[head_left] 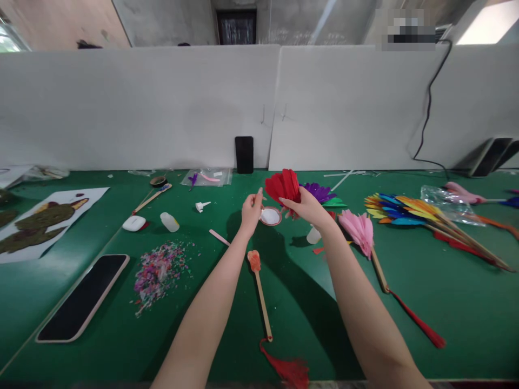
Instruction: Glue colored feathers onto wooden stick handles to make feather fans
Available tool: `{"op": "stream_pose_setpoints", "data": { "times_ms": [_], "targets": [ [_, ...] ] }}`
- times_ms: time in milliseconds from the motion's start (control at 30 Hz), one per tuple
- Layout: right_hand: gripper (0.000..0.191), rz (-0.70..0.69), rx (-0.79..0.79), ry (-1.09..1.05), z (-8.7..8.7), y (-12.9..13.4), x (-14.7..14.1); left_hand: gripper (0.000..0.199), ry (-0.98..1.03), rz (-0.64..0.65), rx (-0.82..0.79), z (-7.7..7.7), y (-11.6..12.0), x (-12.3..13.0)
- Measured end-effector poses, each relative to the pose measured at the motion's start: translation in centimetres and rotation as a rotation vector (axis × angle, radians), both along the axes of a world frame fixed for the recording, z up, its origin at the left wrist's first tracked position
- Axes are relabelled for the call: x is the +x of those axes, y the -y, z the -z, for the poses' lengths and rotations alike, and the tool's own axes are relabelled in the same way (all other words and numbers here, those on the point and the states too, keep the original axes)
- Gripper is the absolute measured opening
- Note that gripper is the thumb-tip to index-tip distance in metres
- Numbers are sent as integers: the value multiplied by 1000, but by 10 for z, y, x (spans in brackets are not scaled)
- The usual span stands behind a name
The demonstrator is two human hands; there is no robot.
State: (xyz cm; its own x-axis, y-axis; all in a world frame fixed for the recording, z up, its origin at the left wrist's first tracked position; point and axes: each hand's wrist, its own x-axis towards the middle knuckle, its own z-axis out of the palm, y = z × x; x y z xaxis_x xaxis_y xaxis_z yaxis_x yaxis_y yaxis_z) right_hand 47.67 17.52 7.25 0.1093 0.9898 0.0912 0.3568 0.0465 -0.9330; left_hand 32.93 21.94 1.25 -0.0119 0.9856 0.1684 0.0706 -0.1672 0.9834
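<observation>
My right hand [306, 208] is closed on a bunch of red feathers [283, 186], held upright above the table. Just left of it, my left hand [252, 210] has its thumb and fingers drawn together in a pinch; whatever is between them is too small to make out. Below and between the hands sits a small round dish [271, 216] with white contents and a brownish rim. Nearer me lies a wooden stick handle [262, 302] with an orange-red tip [254, 261] and a red tassel [290, 371]. Purple feathers [318, 192] show behind my right hand.
A pink feather fan [359, 229] and multicoloured feather fans [409, 210] lie right. Left are a white bottle [169, 222], coloured scraps [162, 273] and a large phone [84, 298]. Another bottle [313, 235] stands by my right wrist. A white partition [141, 108] borders the table.
</observation>
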Motion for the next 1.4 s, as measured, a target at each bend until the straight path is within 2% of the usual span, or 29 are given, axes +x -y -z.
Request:
{"op": "stream_pose_setpoints", "data": {
  "times_ms": [100, 233, 400, 733, 933, 1033, 1200, 1300, 1400],
  "targets": [
    [25, -38, 49, -35, -5, 3, -12, 44, 27, 158, -42, -15, 4, -1],
    [46, -147, 62, -114, -4, 5, -19, 41, 59, 242, -49, -31, 5, -9],
    [28, -190, 43, -268, 0, 3, -24, 36, 79, 288, -32, -41, 2, -26],
    [34, 30, 62, -530, 15, -11, -32, 36, 126, 243, 15, -38, -2, -31],
    [37, 56, 76, -615, 14, -8, -38, 35, 119, 237, 28, -40, 1, -31],
    [35, 40, 45, -633, 9, -4, -41, 33, 85, 277, 37, -43, 5, -29],
    [33, 12, 8, -644, 6, -1, -41, 30, -3, 420, 58, -48, 12, -27],
    [34, 54, 30, -660, 8, -3, -38, 31, 45, 472, 24, -47, 12, -29],
    [35, 137, 81, -699, 12, -6, -35, 30, 121, 449, 0, -43, 8, -32]
  ]
}}
